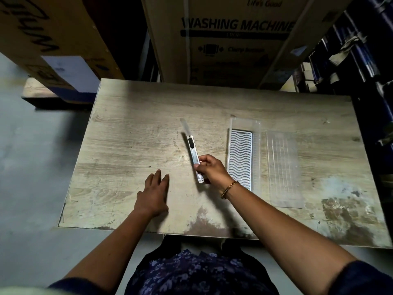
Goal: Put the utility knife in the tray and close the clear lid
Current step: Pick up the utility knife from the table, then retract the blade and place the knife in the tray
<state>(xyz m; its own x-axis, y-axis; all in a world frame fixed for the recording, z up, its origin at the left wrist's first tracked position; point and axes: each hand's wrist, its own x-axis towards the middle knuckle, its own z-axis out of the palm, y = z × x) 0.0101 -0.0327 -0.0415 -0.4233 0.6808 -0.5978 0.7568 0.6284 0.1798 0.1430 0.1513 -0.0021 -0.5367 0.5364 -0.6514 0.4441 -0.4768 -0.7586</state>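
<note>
A silver utility knife (192,149) with a black slider and its blade out lies pointing away from me near the table's middle. My right hand (212,169) is shut on its near end. To the right lies the tray (239,158), a long white insert with a wavy pattern in a clear case. The clear lid (284,167) lies flat and open on the tray's right side. My left hand (153,193) rests flat on the table with its fingers spread, left of the knife and holding nothing.
The worn wooden table (127,145) ends close to my body. Large cardboard boxes (234,39) stand behind the far edge and at the left. Dark blue shelving (361,60) rises on the right. Grey floor lies to the left.
</note>
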